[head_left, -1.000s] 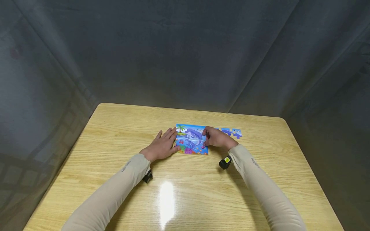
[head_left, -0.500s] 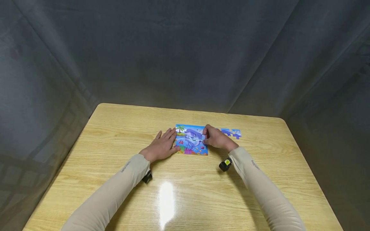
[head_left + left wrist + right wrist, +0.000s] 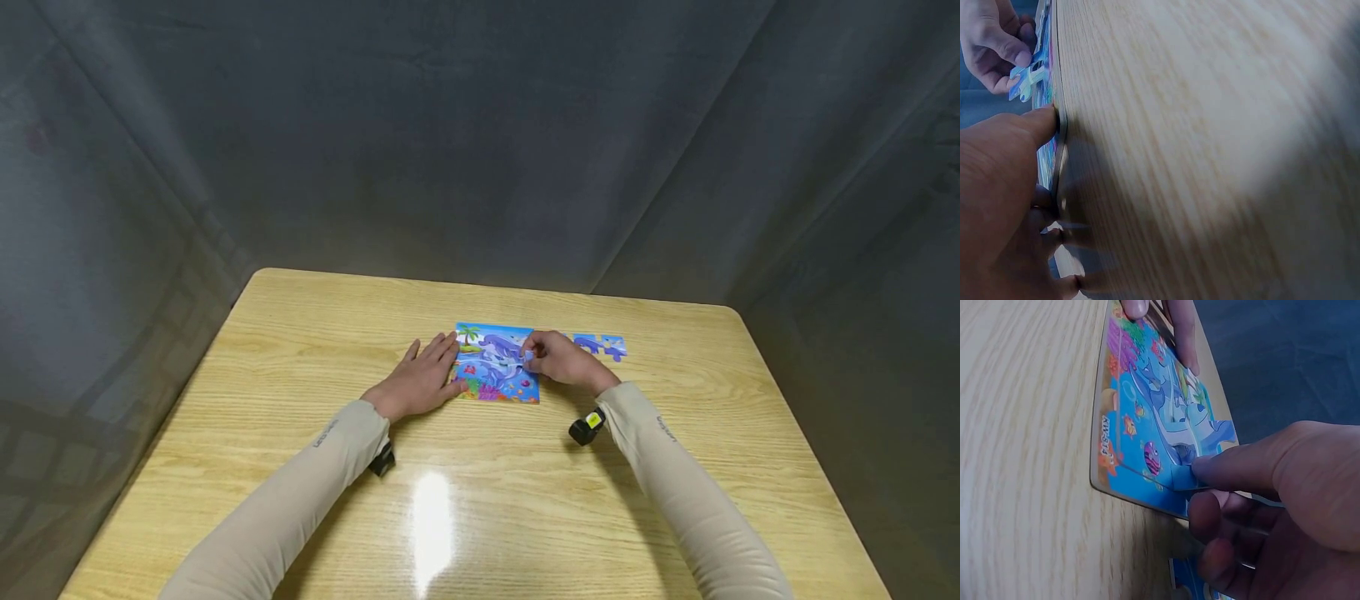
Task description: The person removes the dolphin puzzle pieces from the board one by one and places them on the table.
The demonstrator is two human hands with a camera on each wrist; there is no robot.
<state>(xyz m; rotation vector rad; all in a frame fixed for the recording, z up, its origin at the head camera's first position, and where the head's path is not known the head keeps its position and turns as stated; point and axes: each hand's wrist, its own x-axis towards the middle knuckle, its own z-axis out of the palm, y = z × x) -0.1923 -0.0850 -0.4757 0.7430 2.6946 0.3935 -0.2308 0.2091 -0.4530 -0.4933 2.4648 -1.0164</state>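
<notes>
A dolphin jigsaw puzzle with a palm tree and coral lies flat on the table. My left hand rests at its left edge, fingers spread and straight, thumb at the lower left corner. Over the right part of the picture, my right hand pinches a blue-and-white puzzle piece between thumb and fingers. The right wrist view shows this piece overlapping the dolphins, with the thumb on its near side. In the left wrist view the piece is tilted up from the puzzle's surface.
Loose puzzle pieces lie right of the puzzle, behind my right hand; one is partly hidden by it. The wooden table has a rounded far edge close to a grey curtain. Both wrists carry small black cameras.
My right hand has shifted slightly left over the puzzle, and the pinched piece now shows more plainly between its fingers. The left hand has stayed in place.
</notes>
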